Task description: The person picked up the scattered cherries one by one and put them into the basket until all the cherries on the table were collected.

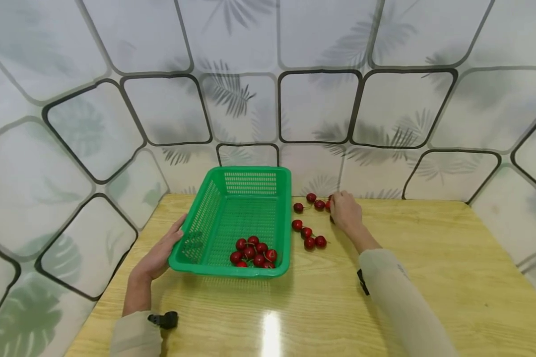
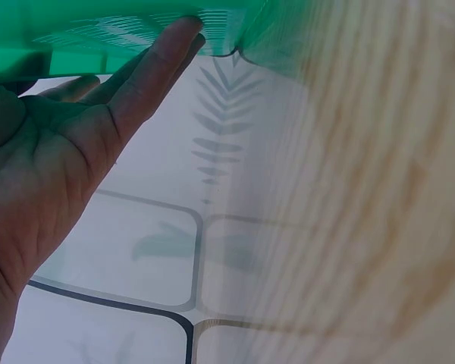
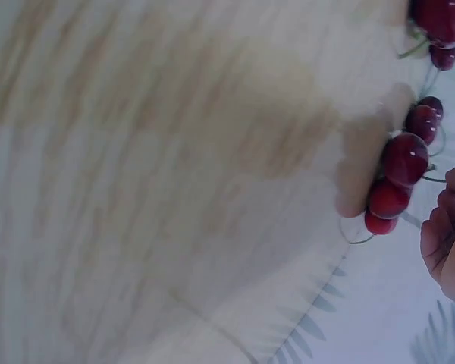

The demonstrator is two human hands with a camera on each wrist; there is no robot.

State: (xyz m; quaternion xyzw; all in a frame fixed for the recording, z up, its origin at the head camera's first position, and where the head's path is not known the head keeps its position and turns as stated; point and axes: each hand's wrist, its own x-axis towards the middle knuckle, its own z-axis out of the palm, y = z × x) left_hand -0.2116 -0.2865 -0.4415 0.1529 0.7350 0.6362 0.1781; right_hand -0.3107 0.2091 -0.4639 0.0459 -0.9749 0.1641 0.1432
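My left hand rests against the left outer side of a green plastic basket. Its fingers lie nearly straight along the basket wall in the left wrist view. Inside the basket, several red cherries are gathered in the near right corner. To the right of it, my right hand is over loose cherries near the wall. The right wrist view shows its curled fingers pinching the stem of a dark red cherry, with other cherries close around it.
More loose cherries lie between the basket and my right forearm. All this stands on a light wood-grain table. Behind and at the left rises a wall covering with leaf prints, close behind the far cherries.
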